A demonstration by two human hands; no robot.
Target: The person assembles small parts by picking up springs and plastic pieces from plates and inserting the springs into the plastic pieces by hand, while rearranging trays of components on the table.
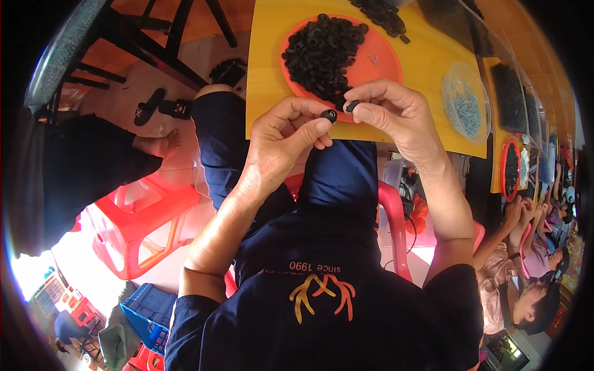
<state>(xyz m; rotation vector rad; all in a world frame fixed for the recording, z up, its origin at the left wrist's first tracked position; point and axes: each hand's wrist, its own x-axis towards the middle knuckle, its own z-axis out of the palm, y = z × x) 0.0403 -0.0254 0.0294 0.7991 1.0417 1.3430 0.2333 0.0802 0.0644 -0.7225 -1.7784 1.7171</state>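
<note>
My left hand (291, 128) pinches a small black ring-shaped part (328, 115), its round hole facing my other hand. Between the thumb and finger of my right hand (387, 111) sits another small black part (352, 107), mostly covered by the fingertips. The two pieces are a short way apart, over the near edge of an orange-red round tray (387, 65). A heap of black parts (322, 55) fills the tray's left side. A few tiny silvery pieces (374, 60) lie on its bare right side.
The tray rests on a yellow table (266, 37). At the right stands a clear bowl (451, 120) of small bluish-silver pieces. More black parts (383, 15) lie at the far edge. A red stool (145, 226) is on the left; co-workers sit at the right.
</note>
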